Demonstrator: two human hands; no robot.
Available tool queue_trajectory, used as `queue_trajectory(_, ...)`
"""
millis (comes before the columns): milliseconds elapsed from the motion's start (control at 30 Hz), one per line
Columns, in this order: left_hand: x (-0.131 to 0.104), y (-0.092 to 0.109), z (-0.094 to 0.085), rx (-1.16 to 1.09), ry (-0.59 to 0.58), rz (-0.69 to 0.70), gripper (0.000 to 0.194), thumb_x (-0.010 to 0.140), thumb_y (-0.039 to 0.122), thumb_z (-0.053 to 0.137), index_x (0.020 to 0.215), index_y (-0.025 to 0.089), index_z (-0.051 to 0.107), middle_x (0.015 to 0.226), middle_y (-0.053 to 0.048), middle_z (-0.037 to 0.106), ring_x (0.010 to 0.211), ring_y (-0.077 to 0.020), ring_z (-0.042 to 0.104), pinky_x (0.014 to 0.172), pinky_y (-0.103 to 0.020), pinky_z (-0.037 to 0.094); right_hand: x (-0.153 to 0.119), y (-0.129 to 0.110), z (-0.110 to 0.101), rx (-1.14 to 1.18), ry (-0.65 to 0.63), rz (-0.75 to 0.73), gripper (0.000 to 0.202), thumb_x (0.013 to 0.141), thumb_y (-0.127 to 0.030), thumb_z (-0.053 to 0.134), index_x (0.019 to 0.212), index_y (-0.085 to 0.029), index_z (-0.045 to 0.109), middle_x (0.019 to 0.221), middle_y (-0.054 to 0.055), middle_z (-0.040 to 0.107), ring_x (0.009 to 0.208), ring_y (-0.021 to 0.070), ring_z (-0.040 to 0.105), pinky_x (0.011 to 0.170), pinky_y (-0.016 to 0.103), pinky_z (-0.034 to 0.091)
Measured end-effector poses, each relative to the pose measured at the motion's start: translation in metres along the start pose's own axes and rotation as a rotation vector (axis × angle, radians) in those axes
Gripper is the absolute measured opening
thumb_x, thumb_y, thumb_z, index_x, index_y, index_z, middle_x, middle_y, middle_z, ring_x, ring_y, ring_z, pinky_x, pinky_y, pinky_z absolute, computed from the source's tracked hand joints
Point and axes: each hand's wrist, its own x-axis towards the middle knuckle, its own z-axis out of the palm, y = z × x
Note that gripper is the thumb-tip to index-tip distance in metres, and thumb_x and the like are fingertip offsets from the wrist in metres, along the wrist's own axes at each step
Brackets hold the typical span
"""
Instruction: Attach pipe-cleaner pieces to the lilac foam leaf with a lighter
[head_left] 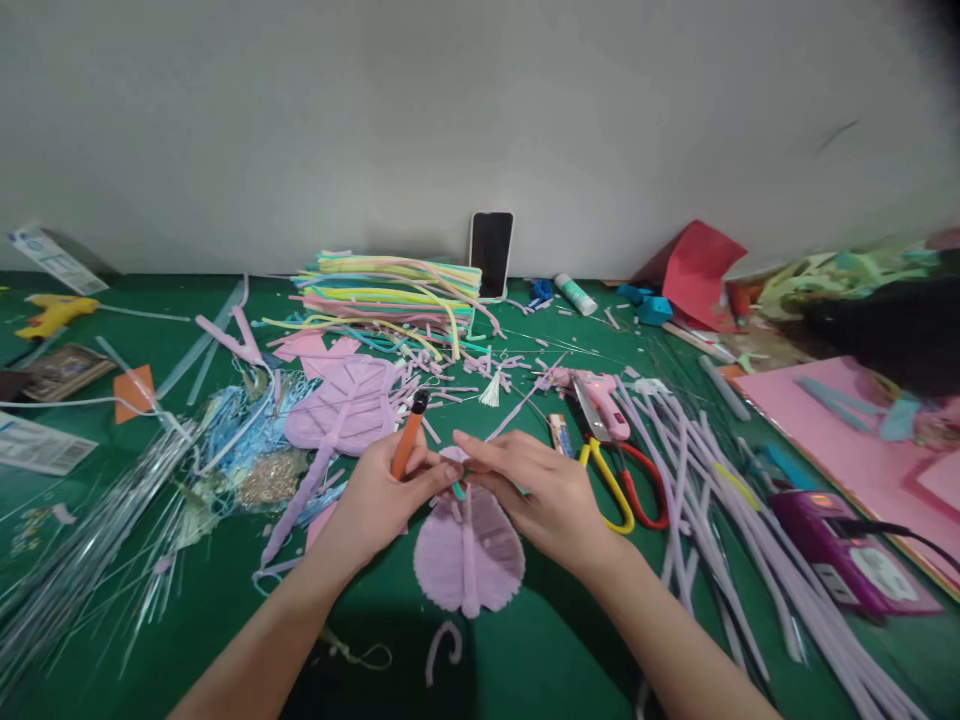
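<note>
My left hand (382,490) is closed around an orange lighter (407,445) with a black top, and its fingertips meet the upper end of a lilac fan-shaped piece (439,565). My right hand (532,490) pinches at that same end, where a bit of teal shows between the fingers. Exactly what the right fingertips grip is hidden. The lilac piece has a scalloped rim and a thick central rib. Left of my hands lies another lilac fan (341,400) with a fuzzy stem. A short curled lilac pipe cleaner (442,650) rests in front.
Scissors (600,440) with yellow and red handles lie against a pink glue gun (615,405). Lilac pipe cleaners (712,500) spread rightward beside a purple socket block (847,555). Coloured pipe cleaners (390,290) and a phone (491,255) are behind. Blue tassels (247,430) sit left.
</note>
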Motion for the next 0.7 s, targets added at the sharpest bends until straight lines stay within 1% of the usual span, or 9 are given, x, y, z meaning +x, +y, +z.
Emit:
queue_trajectory(67,-0.001,0.001,-0.001,0.019,-0.045,0.029,0.042,0.079,0.034,0.066,0.062,0.021,0.028,0.063,0.004,0.059,0.063,-0.0119,0.055,0.061,-0.023,0.042,0.002,-0.002,0.001,0.179,0.065,0.181,0.044,0.084,-0.018,0.063,0.126,-0.032,0.058,0.086,0.000,0.071,0.080,0.0139,0.065,0.078,0.028,0.052)
queue_trajectory(100,-0.002,0.002,-0.001,0.028,-0.061,0.047,0.042,0.080,0.034,0.065,0.063,0.021,0.029,0.067,0.003,0.062,0.065,-0.0125,0.057,0.062,-0.024,0.042,0.003,-0.004,0.002,0.286,0.096,0.288,0.041,0.080,-0.021,0.068,0.120,-0.031,0.062,0.085,-0.001,0.072,0.078,0.0141,0.066,0.077,0.028,0.053)
queue_trajectory(167,-0.004,0.004,0.001,0.051,-0.056,0.089,0.042,0.081,0.034,0.064,0.062,0.021,0.029,0.071,0.001,0.063,0.066,-0.0121,0.057,0.063,-0.024,0.042,0.006,-0.006,0.005,0.486,0.143,0.473,0.033,0.072,-0.028,0.076,0.105,-0.027,0.069,0.080,0.000,0.071,0.071,0.0144,0.066,0.070,0.028,0.053)
queue_trajectory(233,-0.006,0.006,0.003,0.010,-0.043,0.121,0.043,0.081,0.032,0.065,0.061,0.021,0.029,0.070,0.002,0.061,0.066,-0.0113,0.056,0.063,-0.023,0.041,0.008,-0.009,0.008,0.629,0.161,0.566,0.026,0.067,-0.032,0.079,0.092,-0.025,0.073,0.079,0.001,0.069,0.066,0.0139,0.064,0.061,0.027,0.052)
queue_trajectory(300,-0.006,0.005,0.005,-0.101,-0.065,0.127,0.043,0.081,0.030,0.065,0.061,0.020,0.028,0.067,0.003,0.059,0.065,-0.0110,0.057,0.063,-0.023,0.041,0.010,-0.012,0.010,0.724,0.174,0.597,0.019,0.067,-0.033,0.079,0.083,-0.025,0.074,0.079,0.001,0.067,0.061,0.0126,0.062,0.057,0.027,0.052)
queue_trajectory(400,-0.004,0.001,0.007,-0.237,-0.099,0.114,0.044,0.081,0.028,0.066,0.062,0.020,0.027,0.064,0.005,0.058,0.063,-0.0105,0.057,0.063,-0.023,0.041,0.012,-0.017,0.013,0.822,0.194,0.650,0.016,0.068,-0.034,0.078,0.080,-0.024,0.075,0.076,0.001,0.067,0.057,0.0123,0.061,0.056,0.028,0.053)
queue_trajectory(533,-0.003,-0.002,0.009,-0.245,-0.085,0.097,0.047,0.079,0.029,0.069,0.061,0.020,0.027,0.061,0.005,0.056,0.063,-0.0112,0.059,0.064,-0.023,0.042,0.013,-0.019,0.015,0.916,0.184,0.712,0.018,0.069,-0.036,0.077,0.074,-0.020,0.071,0.062,-0.001,0.065,0.056,0.0124,0.060,0.056,0.027,0.052)
queue_trajectory(633,-0.003,-0.002,0.011,-0.268,-0.078,0.075,0.046,0.079,0.030,0.069,0.063,0.020,0.028,0.059,0.005,0.055,0.061,-0.0106,0.058,0.060,-0.022,0.040,0.012,-0.019,0.016,0.893,0.213,0.711,0.019,0.067,-0.036,0.078,0.070,-0.019,0.069,0.062,-0.001,0.065,0.056,0.0116,0.060,0.055,0.025,0.051)
queue_trajectory(700,-0.002,-0.002,0.012,-0.299,-0.096,0.070,0.044,0.080,0.031,0.069,0.065,0.021,0.028,0.059,0.006,0.057,0.060,-0.0106,0.058,0.058,-0.021,0.040,0.012,-0.019,0.016,0.869,0.213,0.706,0.019,0.069,-0.036,0.077,0.071,-0.019,0.068,0.062,-0.001,0.064,0.056,0.0114,0.059,0.055,0.025,0.050)
